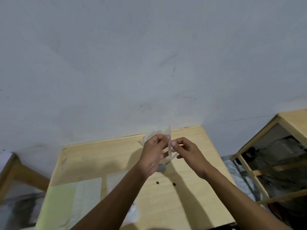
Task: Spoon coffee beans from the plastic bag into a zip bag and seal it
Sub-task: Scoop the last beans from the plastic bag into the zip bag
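Both hands are raised above the wooden table [191, 196] and hold a small clear zip bag [169, 146] between them. My left hand [153, 155] pinches its left side and my right hand [186, 150] pinches its right side near the top strip. A grey metal spoon [161, 168] shows just below my left hand; whether it lies on the table or is held, I cannot tell. Two loose coffee beans [157, 182] lie on the table under the hands. A clear plastic bag [132, 213] lies at the table's near edge, partly behind my left forearm.
A pale green and white sheet [69, 205] covers the table's left part. A grey wall [149, 63] rises right behind the table. A wooden shelf unit [274, 155] stands to the right, and another wooden frame [15, 171] to the left.
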The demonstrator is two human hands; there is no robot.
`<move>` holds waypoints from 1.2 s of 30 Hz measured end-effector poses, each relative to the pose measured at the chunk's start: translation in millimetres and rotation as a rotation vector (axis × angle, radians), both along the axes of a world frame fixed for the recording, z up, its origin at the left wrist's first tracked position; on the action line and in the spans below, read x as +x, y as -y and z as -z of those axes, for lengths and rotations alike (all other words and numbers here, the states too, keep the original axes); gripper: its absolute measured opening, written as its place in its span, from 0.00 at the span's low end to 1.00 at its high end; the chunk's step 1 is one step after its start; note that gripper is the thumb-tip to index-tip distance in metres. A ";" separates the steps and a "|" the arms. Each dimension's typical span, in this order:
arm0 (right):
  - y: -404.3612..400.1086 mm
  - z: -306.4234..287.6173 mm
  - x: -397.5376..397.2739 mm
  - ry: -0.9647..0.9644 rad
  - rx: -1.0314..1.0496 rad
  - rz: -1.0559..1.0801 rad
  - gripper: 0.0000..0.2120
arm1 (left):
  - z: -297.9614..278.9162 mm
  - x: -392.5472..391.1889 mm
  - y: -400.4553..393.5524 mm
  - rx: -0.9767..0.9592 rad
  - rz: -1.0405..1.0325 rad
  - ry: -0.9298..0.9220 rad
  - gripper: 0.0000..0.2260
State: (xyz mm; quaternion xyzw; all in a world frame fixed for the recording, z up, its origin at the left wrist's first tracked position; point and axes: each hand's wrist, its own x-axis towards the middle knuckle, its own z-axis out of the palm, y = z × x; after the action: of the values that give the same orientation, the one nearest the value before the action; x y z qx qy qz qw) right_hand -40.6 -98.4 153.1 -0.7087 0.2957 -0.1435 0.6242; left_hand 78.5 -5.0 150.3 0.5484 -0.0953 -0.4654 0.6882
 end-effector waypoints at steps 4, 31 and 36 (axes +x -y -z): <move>-5.4 -11.5 18.7 0.000 -0.020 -0.051 0.14 | -7.8 13.2 -9.4 -0.003 -0.057 0.038 0.03; -11.4 -9.1 58.4 0.021 -0.453 0.134 0.06 | -28.6 28.5 -4.8 0.100 -0.271 0.069 0.05; -4.9 -2.6 56.9 -0.038 -0.531 0.122 0.09 | -22.9 25.0 -1.1 0.207 -0.247 0.265 0.05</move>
State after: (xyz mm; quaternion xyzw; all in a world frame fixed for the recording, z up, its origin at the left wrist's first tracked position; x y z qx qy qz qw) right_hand 16.4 -93.6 155.7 -0.8311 0.3015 -0.2398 0.4012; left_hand 103.5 -3.9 173.2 0.6799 -0.0686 -0.3088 0.6616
